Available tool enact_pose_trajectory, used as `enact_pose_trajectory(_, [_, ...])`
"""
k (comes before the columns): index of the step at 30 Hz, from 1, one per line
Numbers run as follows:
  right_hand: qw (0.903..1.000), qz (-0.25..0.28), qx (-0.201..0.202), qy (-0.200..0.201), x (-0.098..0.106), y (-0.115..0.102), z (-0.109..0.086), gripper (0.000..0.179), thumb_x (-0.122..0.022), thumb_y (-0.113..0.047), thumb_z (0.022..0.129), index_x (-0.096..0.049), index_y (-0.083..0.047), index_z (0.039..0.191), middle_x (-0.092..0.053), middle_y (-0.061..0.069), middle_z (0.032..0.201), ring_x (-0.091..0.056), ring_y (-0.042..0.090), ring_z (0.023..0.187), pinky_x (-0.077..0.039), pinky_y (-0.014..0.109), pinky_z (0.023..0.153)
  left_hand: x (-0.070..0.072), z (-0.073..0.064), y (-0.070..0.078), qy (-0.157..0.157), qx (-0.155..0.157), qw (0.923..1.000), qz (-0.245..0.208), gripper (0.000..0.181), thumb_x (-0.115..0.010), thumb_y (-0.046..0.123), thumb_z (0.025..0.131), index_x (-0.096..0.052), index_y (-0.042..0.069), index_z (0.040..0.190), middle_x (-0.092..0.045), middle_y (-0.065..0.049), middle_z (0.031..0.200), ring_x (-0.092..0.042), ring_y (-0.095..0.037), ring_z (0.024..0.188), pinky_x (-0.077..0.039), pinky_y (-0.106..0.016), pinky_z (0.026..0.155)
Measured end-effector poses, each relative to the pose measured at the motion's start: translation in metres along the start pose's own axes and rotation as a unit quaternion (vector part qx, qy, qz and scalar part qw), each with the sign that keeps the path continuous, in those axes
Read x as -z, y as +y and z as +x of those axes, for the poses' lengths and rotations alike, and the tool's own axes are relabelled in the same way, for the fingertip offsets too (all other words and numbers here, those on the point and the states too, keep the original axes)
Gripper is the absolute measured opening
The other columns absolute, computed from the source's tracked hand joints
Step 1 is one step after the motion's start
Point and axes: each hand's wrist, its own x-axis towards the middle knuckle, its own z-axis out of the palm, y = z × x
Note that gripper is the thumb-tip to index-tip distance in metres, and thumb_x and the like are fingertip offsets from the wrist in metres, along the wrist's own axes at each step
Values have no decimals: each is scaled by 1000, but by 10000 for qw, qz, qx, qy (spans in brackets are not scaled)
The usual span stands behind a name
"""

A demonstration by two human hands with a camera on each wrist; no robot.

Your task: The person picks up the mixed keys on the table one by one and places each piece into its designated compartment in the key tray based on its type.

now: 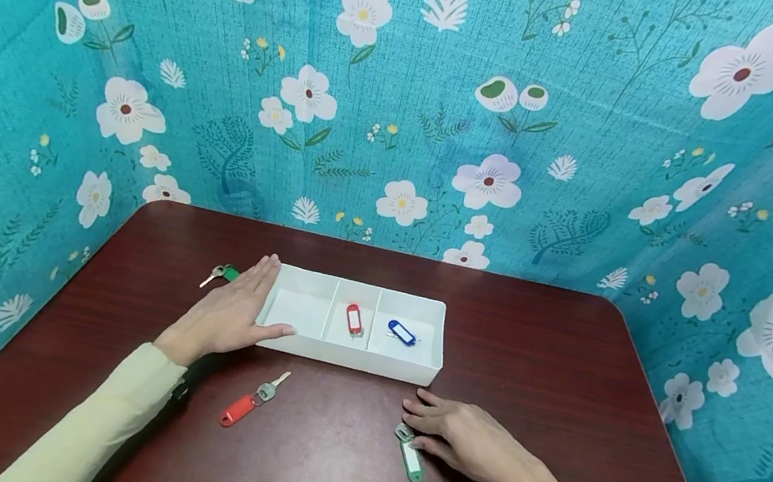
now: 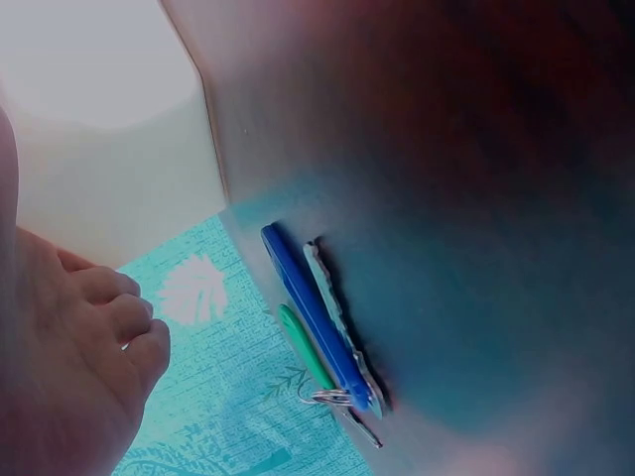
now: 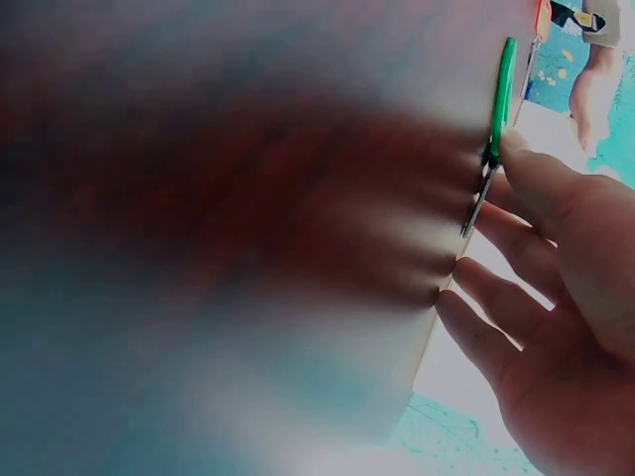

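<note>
My left hand (image 1: 227,313) rests against the left end of a white three-compartment tray (image 1: 345,357), its fingers straight and thumb on the front rim. Beside it on the table lies a key with a green tag (image 1: 229,273); the left wrist view also shows a blue key tag (image 2: 316,315) there, hidden from the head view. In front of the tray, my right hand (image 1: 476,441) has its fingers spread, their tips at the tabletop. Its thumb touches a green-tagged key (image 1: 412,460) lying flat. A red-tagged key (image 1: 240,410) lies between my two arms.
Inside the tray, a red key tag (image 1: 354,319) lies in the middle compartment and a blue key tag (image 1: 402,333) in the right one. Flowered teal cloth (image 1: 392,107) stands around the back and sides of the dark red wooden table (image 1: 529,348).
</note>
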Motion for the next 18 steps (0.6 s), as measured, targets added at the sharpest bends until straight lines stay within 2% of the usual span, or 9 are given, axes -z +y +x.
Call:
enact_pose_trajectory(5, [9996,-150,175,185,1,1,3,32,-73,-21,99,-76,-17,130,-73,2,137,-65,28,136,-60,44,103,1,0,1,-8,-15,10000,0,122,-46,87,91,-9,0,168,-11,-18,178,-12,-38,166,-24,-52,133])
enact_pose_trajectory(18, [9969,-336,603,384,3,-2,6,28,-80,-15,93,-81,-16,121,-78,2,126,-73,22,124,-63,39,95,2,-1,1,2,-3,10000,-19,119,-50,83,92,-10,-1,168,-12,-18,178,-13,-37,166,-24,-51,133])
